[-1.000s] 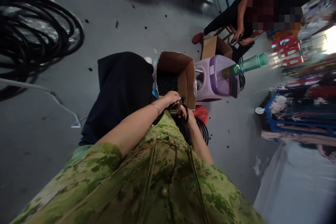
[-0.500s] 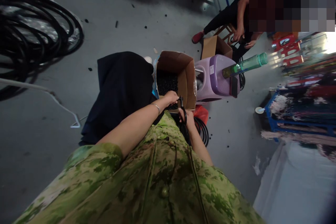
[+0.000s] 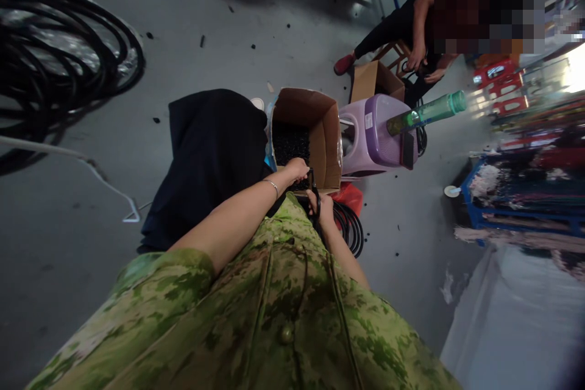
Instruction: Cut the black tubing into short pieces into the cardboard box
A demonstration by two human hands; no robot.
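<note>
Over the near edge of an open cardboard box (image 3: 325, 152), my two hands work close together. My left hand (image 3: 297, 170), with a bracelet at the wrist, is closed in a pinch at the end of a black tube (image 3: 315, 186); what exactly is between its fingertips is too small to make out. My right hand (image 3: 323, 207) is closed around the tube, lower and to the right. Many small black pieces (image 3: 290, 143) lie inside the box. A coil of black tubing (image 3: 351, 228) sits under and beside my right hand, partly hidden by the forearm.
Right of the box stands a purple and lilac plastic stool (image 3: 381, 134) with a green bottle (image 3: 434, 113) and a dark phone-like slab (image 3: 407, 151) on it. Dark cloth (image 3: 210, 158) covers my leg. Large black coils (image 3: 91, 55) lie left. A co-worker (image 3: 415, 30) sits at upper right.
My right hand has shifted slightly left, nearer my left hand, and the black tube has moved with it. My left hand stays almost in place.
</note>
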